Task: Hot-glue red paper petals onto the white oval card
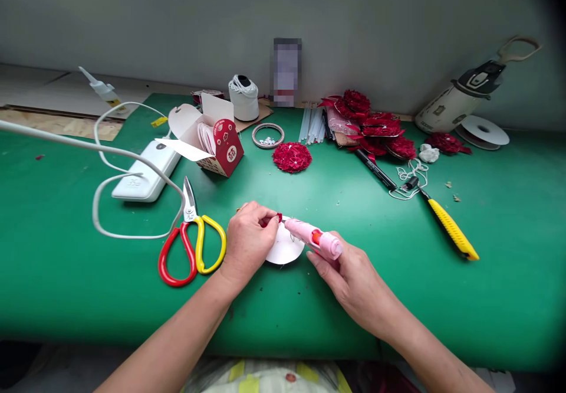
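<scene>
My left hand (253, 235) pinches a small red piece (279, 218) over the upper edge of a white disc (283, 248), which lies on the green table. In my right hand (349, 272) is a pink glue gun (312, 235), its tip pointing left at the red piece. Tip and red piece are very close; whether they touch is too small to tell. Scissors (190, 216) with one red and one yellow handle lie left of my left hand. Beyond the disc rests a round red flower (292, 157).
Along the back stand an open red-and-white box (227, 148), a string spool (244, 101) and a bottle (455, 101). A white power bank (148, 172) with a looping cable lies left. Right are red flowers (380, 124), a black marker (375, 170) and a yellow cutter (453, 228).
</scene>
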A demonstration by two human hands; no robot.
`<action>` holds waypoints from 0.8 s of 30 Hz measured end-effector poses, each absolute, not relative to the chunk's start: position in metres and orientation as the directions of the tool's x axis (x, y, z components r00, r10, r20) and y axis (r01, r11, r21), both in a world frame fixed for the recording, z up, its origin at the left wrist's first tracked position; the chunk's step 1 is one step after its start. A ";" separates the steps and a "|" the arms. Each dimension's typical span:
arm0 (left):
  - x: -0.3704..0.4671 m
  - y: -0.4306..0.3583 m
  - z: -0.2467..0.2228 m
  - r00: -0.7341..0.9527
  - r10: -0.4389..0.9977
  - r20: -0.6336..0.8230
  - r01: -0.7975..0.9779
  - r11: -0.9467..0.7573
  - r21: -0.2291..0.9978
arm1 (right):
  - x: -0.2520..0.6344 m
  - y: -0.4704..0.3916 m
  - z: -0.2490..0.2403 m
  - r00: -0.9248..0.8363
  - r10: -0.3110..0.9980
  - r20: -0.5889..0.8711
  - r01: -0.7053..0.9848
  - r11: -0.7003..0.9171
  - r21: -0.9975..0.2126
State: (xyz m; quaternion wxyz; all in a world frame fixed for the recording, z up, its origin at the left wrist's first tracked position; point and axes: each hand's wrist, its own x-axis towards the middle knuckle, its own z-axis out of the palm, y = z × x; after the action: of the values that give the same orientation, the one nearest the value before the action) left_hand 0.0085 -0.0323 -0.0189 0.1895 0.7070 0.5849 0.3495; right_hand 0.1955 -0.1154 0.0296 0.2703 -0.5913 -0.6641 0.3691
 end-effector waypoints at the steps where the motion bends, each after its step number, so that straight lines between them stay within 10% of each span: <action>1: 0.008 -0.032 -0.019 0.073 0.961 0.268 0.696 -0.241 0.676 | 0.195 -0.115 0.029 -0.158 0.985 -0.076 0.584 0.031 -0.811; 24: 0.007 -0.031 -0.016 0.076 0.969 0.237 0.683 -0.224 0.695 | 0.185 -0.119 0.021 -0.114 0.991 -0.064 0.603 0.017 -0.798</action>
State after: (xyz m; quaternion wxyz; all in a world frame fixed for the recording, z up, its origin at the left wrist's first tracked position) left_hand 0.0066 -0.0308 -0.0161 0.2086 0.7033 0.5870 0.3424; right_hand 0.1855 -0.1191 0.0211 0.2757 -0.6059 -0.6578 0.3524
